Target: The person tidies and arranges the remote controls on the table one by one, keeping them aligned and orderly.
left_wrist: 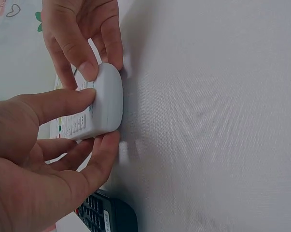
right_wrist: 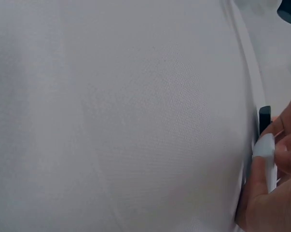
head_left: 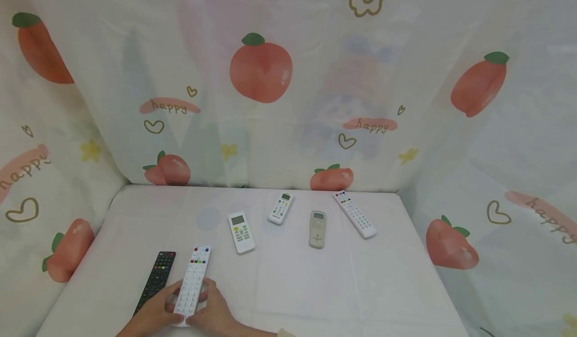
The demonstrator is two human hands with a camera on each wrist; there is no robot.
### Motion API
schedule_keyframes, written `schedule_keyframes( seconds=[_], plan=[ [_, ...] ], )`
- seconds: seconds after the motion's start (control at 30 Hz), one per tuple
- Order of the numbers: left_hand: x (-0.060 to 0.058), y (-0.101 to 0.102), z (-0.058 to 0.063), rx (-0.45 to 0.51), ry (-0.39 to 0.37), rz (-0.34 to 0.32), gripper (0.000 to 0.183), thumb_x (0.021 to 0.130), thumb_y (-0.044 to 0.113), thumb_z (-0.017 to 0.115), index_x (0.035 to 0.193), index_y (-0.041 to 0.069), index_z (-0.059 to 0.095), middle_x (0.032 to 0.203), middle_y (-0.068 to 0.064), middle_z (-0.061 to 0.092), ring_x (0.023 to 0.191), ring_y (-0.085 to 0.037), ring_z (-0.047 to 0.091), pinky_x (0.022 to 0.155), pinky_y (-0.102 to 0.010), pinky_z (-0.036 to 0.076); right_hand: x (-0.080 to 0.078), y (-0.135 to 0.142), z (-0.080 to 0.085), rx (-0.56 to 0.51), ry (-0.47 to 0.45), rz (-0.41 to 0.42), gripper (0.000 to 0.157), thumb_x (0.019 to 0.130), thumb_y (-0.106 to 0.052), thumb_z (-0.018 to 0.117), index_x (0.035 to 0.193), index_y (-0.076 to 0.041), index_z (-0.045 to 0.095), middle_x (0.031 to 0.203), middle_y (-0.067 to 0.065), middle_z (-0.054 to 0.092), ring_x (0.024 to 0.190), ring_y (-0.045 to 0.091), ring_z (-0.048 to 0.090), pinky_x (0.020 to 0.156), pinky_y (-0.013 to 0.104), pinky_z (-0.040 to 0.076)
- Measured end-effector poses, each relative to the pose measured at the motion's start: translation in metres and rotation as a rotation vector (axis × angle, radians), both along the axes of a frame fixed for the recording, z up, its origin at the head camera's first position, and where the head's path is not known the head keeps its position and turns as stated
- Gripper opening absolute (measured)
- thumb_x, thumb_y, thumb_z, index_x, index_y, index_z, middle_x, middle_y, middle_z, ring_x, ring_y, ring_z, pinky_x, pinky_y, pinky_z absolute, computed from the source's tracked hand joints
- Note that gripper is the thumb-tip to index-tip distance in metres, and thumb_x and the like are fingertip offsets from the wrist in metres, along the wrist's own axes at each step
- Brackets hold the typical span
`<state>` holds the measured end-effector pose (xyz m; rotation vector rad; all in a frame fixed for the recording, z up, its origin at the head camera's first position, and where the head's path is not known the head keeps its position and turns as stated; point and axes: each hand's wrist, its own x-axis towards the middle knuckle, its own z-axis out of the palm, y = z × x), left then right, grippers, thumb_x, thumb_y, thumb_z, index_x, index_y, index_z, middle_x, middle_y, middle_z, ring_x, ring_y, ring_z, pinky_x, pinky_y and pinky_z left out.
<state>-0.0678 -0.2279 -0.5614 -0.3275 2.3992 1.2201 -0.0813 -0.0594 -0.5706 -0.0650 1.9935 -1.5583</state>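
Both hands hold a long white remote control point(head_left: 193, 282) with rows of white buttons and a few coloured ones at its far end. My left hand point(head_left: 155, 311) grips its left side, and my right hand point(head_left: 215, 309) grips the right side. In the left wrist view, both thumbs press on the top near the rounded end of the white remote point(left_wrist: 108, 104), with fingers along its sides. Just left of it lies a black remote control point(head_left: 158, 276), partly covered by the left hand. Whether the white remote touches the table cannot be told.
Farther back on the white-covered table point(head_left: 288, 292) lie a white remote with a screen point(head_left: 241, 233), a smaller white remote point(head_left: 281, 208), a beige remote point(head_left: 317, 230) and another long white remote point(head_left: 354, 215). Fruit-printed cloth walls point(head_left: 270, 141) stand behind and at both sides.
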Motion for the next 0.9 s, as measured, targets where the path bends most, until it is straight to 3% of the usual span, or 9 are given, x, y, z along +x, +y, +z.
schedule_keyframes(
  seconds=[0.23,0.53,0.9],
  plan=[
    [0.006,0.001,0.001,-0.068,-0.001,-0.044,0.094,0.066,0.007,0.089,0.144,-0.011,0.039,0.129,-0.034,0.051,0.082,-0.023,0.057,0.075,-0.041,0.055,0.003,0.001,0.003,-0.008,-0.053,0.009,0.080,0.077,0.006,0.079,0.145,-0.004,0.038,0.099,0.000,0.054,0.075,0.016,0.060,0.070,0.032,0.054],
    [0.010,0.001,0.001,-0.022,-0.063,-0.036,0.094,0.068,0.007,0.088,0.146,-0.010,0.038,0.123,-0.027,0.055,0.082,-0.024,0.058,0.072,-0.039,0.054,0.006,0.004,0.004,-0.017,-0.076,0.048,0.076,0.078,0.007,0.078,0.143,-0.005,0.039,0.099,-0.001,0.055,0.077,0.016,0.062,0.073,0.033,0.055],
    [0.016,0.002,-0.001,-0.040,-0.059,-0.029,0.089,0.069,0.003,0.087,0.144,-0.011,0.040,0.118,-0.024,0.056,0.080,-0.022,0.058,0.069,-0.038,0.054,0.011,0.006,0.000,-0.051,-0.092,0.096,0.075,0.078,0.009,0.075,0.142,-0.004,0.039,0.098,0.002,0.053,0.078,0.017,0.065,0.071,0.034,0.056]
  ],
)
